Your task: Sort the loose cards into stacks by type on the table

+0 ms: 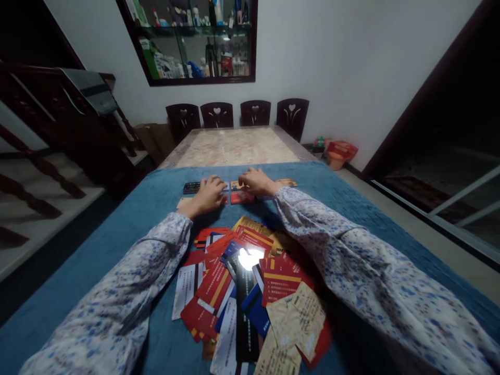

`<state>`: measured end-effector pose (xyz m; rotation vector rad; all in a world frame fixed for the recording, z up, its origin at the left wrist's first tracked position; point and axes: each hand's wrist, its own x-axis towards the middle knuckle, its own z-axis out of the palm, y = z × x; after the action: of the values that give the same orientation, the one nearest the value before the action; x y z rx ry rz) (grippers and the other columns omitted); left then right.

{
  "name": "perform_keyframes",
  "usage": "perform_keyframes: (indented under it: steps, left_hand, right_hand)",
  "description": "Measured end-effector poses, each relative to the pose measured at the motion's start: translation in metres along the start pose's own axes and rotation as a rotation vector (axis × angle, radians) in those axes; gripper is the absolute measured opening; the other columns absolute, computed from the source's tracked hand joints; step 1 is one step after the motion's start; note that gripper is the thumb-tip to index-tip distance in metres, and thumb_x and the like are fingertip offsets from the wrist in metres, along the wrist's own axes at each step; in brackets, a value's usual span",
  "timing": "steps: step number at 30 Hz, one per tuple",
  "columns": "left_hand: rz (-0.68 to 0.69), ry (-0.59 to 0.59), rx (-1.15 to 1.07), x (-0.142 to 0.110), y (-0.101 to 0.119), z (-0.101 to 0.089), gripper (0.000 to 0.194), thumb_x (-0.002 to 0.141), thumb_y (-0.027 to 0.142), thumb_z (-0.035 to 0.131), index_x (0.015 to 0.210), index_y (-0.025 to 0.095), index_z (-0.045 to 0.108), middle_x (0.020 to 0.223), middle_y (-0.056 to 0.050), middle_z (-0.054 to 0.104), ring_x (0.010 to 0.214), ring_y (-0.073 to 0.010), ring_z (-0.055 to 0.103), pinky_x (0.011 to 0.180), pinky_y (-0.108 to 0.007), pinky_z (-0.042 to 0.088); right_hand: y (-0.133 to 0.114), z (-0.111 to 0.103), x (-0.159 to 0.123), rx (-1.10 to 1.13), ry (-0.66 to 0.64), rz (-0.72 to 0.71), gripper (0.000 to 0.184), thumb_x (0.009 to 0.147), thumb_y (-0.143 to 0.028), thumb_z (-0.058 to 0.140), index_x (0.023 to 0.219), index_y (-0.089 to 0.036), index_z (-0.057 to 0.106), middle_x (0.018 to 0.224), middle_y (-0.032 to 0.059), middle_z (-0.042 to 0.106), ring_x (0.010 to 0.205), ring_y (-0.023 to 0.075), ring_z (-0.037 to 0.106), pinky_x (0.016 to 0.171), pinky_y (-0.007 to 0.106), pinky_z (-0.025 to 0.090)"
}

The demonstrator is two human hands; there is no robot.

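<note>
1. Your left hand (211, 192) bends over laid-out cards (190, 188), your right hand (255, 181) over a gold card (235, 186); I cannot tell whether either grasps.
2. Your right sleeve (322, 229), if dragged, could scatter the card pile (219, 281) nearer you.

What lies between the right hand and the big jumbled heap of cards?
In the head view: a red card just nearer than the right hand, then a bare strip of blue cloth before the heap of cards.
</note>
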<state>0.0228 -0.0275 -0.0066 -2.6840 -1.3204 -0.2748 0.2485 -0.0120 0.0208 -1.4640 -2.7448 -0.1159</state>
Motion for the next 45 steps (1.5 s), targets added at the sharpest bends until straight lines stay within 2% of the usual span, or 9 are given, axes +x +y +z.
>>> perform_keyframes:
  steps: [5,11,21,25,36,45]
  left_hand:
    - [0.049,0.044,-0.029,-0.002,0.022,0.001,0.035,0.096,0.025,0.05,0.127,0.018,0.066,0.134,-0.017,0.063,0.138,-0.0366,0.043,0.109,-0.058,0.036]
    - [0.091,0.078,-0.029,-0.004,0.04,0.008,0.03,0.098,0.024,0.048,0.12,0.019,0.067,0.132,-0.016,0.065,0.137,-0.0366,0.044,0.109,-0.058,0.035]
    - [0.174,0.1,-0.078,-0.011,0.065,0.011,0.024,0.095,0.022,0.052,0.114,0.019,0.066,0.131,-0.016,0.065,0.134,-0.0354,0.045,0.109,-0.057,0.037]
    - [0.193,0.106,-0.089,-0.014,0.077,0.013,0.023,0.095,0.022,0.053,0.112,0.019,0.067,0.128,-0.015,0.066,0.133,-0.0351,0.046,0.108,-0.056,0.036]
    - [0.244,0.11,-0.106,-0.016,0.105,0.018,0.022,0.093,0.023,0.056,0.111,0.02,0.068,0.127,-0.015,0.067,0.133,-0.0353,0.045,0.106,-0.055,0.037]
    - [0.316,0.089,-0.117,-0.011,0.136,0.013,0.024,0.097,0.025,0.055,0.116,0.018,0.067,0.131,-0.016,0.066,0.136,-0.0354,0.044,0.107,-0.057,0.036]
  right_hand:
    - [0.001,-0.004,-0.026,-0.01,0.017,0.012,0.024,0.098,-0.022,0.055,0.113,-0.019,0.073,0.123,0.0144,0.073,0.119,0.0315,0.054,0.088,0.038,0.038]
    - [0.003,-0.008,-0.055,-0.013,0.019,0.033,0.024,0.097,-0.02,0.053,0.111,-0.019,0.073,0.119,0.014,0.074,0.116,0.031,0.054,0.085,0.037,0.036]
    - [0.009,-0.004,-0.097,-0.022,0.042,0.05,0.022,0.098,-0.023,0.054,0.11,-0.021,0.073,0.118,0.0134,0.075,0.111,0.0303,0.055,0.084,0.037,0.035]
    - [0.011,-0.002,-0.114,-0.019,0.061,0.05,0.023,0.096,-0.022,0.055,0.108,-0.02,0.075,0.115,0.0147,0.075,0.112,0.0302,0.055,0.088,0.038,0.035]
    - [0.024,0.013,-0.156,0.033,0.089,0.07,0.018,0.096,-0.023,0.058,0.101,-0.022,0.075,0.105,0.0115,0.075,0.108,0.0278,0.056,0.083,0.036,0.033]
    - [0.03,0.015,-0.191,0.084,0.106,0.12,0.016,0.094,-0.021,0.058,0.099,-0.022,0.073,0.103,0.0114,0.076,0.106,0.0274,0.056,0.081,0.037,0.034]
